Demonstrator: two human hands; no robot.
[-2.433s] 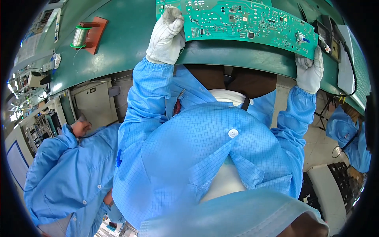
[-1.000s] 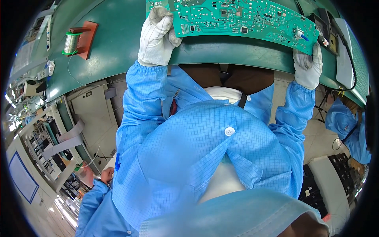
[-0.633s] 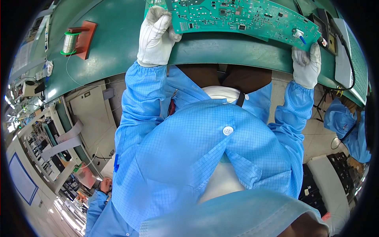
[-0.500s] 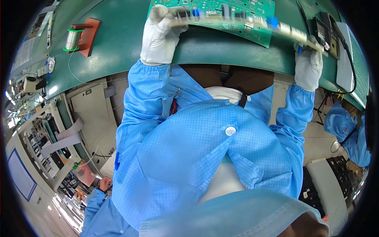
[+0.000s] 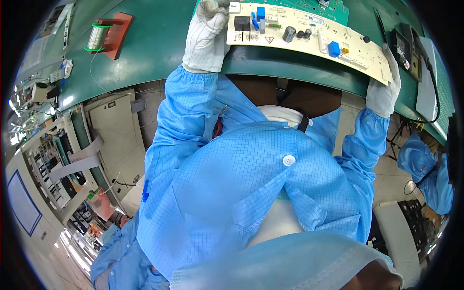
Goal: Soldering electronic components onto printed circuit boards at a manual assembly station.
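Observation:
A long cream circuit board (image 5: 302,36) is held up between my hands, its component side facing me. Blue blocks, a black relay-like block and small cylinders stand on it. My left hand (image 5: 209,34), in a white glove, is closed on the board's left end. My right hand (image 5: 386,87), gloved too, grips the right end, with its fingers partly behind the board. Beyond the cream board lies a green circuit board (image 5: 338,12) on the green bench, mostly covered from view.
A solder wire spool (image 5: 98,37) sits on a red-brown stand (image 5: 119,41) at the left, its wire trailing over the bench edge. At the right are a black tray (image 5: 401,48) and a black cable (image 5: 435,96). A person in blue (image 5: 128,256) is at lower left.
The cream board was edge-on and blurred; now it is turned so its component face shows. My hands have tilted it and shifted slightly to the right in view.

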